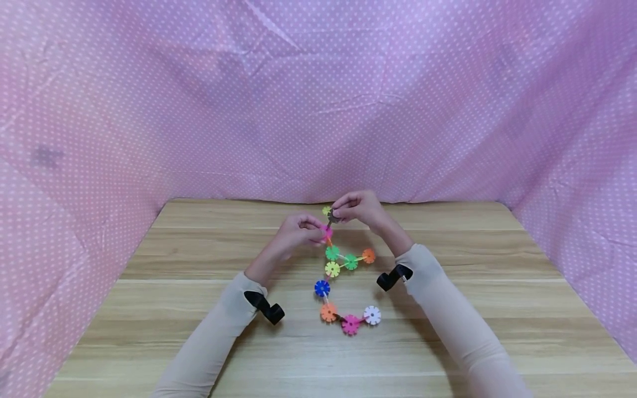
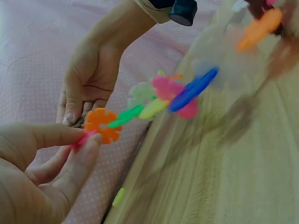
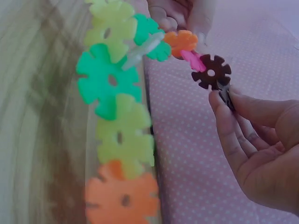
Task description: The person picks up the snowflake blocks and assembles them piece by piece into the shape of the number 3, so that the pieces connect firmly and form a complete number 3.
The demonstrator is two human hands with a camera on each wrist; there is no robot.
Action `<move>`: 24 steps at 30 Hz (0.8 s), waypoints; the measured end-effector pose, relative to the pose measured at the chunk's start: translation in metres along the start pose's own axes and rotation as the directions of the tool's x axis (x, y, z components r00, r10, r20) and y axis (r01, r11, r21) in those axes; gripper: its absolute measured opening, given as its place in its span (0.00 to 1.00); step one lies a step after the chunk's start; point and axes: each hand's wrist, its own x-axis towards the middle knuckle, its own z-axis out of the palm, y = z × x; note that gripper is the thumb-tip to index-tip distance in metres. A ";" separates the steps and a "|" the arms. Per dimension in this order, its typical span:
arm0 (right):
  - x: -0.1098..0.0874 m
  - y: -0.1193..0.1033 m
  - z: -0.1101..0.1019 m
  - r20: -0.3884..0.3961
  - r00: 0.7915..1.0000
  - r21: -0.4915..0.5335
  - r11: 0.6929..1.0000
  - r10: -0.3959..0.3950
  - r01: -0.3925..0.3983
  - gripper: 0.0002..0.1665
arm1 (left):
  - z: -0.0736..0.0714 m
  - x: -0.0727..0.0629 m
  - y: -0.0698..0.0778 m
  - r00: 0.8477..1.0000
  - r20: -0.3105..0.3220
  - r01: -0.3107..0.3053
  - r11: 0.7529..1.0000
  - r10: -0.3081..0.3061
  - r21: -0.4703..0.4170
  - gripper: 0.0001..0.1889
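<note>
My left hand [image 1: 296,235] pinches a pink notched plastic disc [image 1: 327,233] between thumb and fingers. Between the right hand's [image 1: 365,210] thumb and fingertips is a dark disc [image 3: 225,97], slotted into a brown disc [image 3: 211,72] that joins the pink one. From the pink disc a chain of interlocking discs runs toward me, raised over the table in the wrist views. It includes an orange disc [image 2: 103,126], a green disc [image 1: 332,252], a yellow disc [image 1: 332,269] and a blue disc [image 1: 322,288]. A side branch ends in an orange disc [image 1: 368,256].
The chain's near end curves right through an orange disc [image 1: 329,313] and a pink disc [image 1: 350,325] to a white disc [image 1: 372,315]. A loose yellow disc [image 1: 326,210] lies near the wooden table's [image 1: 199,232] far edge. Pink dotted cloth [image 1: 298,110] hangs behind.
</note>
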 end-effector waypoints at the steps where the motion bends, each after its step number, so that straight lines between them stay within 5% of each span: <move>1: 0.000 0.000 0.001 0.018 1.000 -0.004 1.000 -0.003 0.003 0.12 | -0.001 0.000 0.000 1.000 0.012 -0.002 1.000 0.001 0.028 0.14; 8: -0.002 0.003 0.011 0.090 0.996 -0.014 0.999 -0.028 0.030 0.11 | -0.005 0.000 0.001 1.000 -0.001 0.008 0.999 -0.008 0.052 0.17; 17: -0.001 0.004 0.021 0.092 0.995 -0.071 0.996 -0.046 0.053 0.11 | -0.008 0.002 0.003 0.997 -0.072 0.024 0.998 -0.020 0.052 0.14; 24: 0.005 0.001 0.013 0.096 0.995 -0.110 0.993 -0.028 0.039 0.15 | -0.017 0.001 0.003 0.998 -0.063 0.014 0.998 -0.011 0.053 0.14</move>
